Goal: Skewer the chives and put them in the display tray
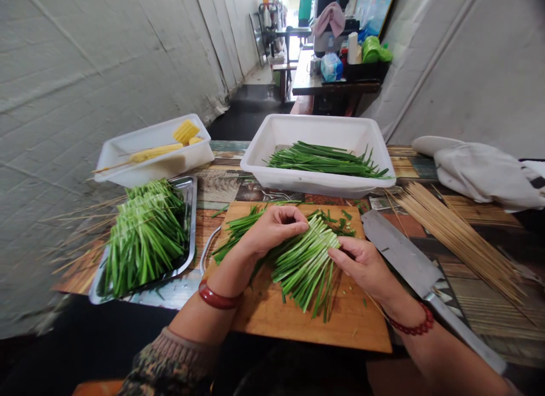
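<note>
A fanned row of garlic chives (304, 259), pale at the top and green below, is held just over the wooden cutting board (272, 316). My left hand (279, 228) pinches its upper left edge between thumb and fingers. On the right edge, my right hand (355, 262) grips the same chives, fingers closed. A thin stick shows below my right palm; how far it runs into the chives is hidden. More cut chives (242, 228) lie on the board behind my left hand. The cleaver (402, 254) rests flat at the board's right.
Skewered chives (145, 237) are piled on a metal tray (191, 225) at left. Behind it, a white tub (157, 171) holds corn (157, 153). Another white tub (315, 184) contains loose chives. Bamboo skewers (460, 237) and a pale cloth (485, 171) lie right. A person (305, 7) stands far back.
</note>
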`<state>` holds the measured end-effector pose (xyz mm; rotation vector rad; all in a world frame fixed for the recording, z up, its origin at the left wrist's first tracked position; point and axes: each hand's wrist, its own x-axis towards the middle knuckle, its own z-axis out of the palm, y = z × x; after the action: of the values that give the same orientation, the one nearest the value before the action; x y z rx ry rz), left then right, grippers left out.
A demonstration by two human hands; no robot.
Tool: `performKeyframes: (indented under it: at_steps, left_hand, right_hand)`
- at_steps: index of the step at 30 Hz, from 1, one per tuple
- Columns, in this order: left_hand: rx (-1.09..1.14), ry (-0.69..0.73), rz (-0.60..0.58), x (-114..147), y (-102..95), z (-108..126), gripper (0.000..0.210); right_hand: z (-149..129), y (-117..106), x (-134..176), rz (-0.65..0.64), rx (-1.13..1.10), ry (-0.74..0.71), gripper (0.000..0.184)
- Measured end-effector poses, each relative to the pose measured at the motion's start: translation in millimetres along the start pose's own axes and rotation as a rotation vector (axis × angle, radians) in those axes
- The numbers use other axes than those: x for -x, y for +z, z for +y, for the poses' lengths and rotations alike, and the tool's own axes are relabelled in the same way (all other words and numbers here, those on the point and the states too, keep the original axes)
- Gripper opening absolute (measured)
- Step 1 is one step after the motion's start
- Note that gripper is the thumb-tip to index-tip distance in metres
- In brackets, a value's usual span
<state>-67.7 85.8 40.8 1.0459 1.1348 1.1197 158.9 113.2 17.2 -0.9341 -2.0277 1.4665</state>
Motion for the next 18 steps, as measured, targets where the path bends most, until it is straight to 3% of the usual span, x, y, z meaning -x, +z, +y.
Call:
performKeyframes:
  at_steps: [5,13,18]
  left_hand:
    - [0.027,0.004,-0.05,5.2,-15.8,3.1,0.038]
    - [0.136,-0.094,0.0,12.5,-37.0,-4.2,0.043]
    - [0.196,-0.007,-0.002,12.1,-38.2,-3.8,0.042]
  right_hand:
    - [4.3,-0.4,3.6,0.04,-0.173,0.102,0.034]
    - [3.6,-5.1,4.3,0.178,-0.443,0.236,0.04]
    - [3.8,-10.4,7.8,0.152,-0.436,0.271,0.04]
